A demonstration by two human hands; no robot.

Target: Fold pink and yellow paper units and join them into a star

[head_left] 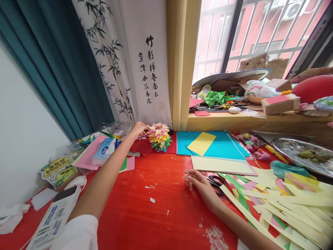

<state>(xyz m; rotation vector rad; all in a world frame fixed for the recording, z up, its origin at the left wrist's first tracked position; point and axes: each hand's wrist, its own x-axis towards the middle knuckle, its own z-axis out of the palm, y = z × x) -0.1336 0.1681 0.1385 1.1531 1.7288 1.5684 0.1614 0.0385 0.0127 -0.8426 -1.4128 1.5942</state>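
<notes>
My left hand (140,129) reaches to the back of the red table, just left of a tiered stack of folded paper pieces (159,137) in pink, yellow, orange and green. Its fingers are drawn together; whatever is between them is too small to make out. Below those fingers lie some purple and pink folded paper bits (142,136), partly hidden. My right hand (198,180) rests over the table with loosely curled fingers apart and nothing in them. Black-handled scissors (216,181) lie just to its right, partly covered by the hand.
Blue paper sheets (221,144) with a yellow sheet (201,143) lie behind my right hand. Cut pale paper strips (293,205) pile up at right, below a metal tray (307,154). A tissue pack (105,151) sits left. Small scraps (152,200) dot the red table.
</notes>
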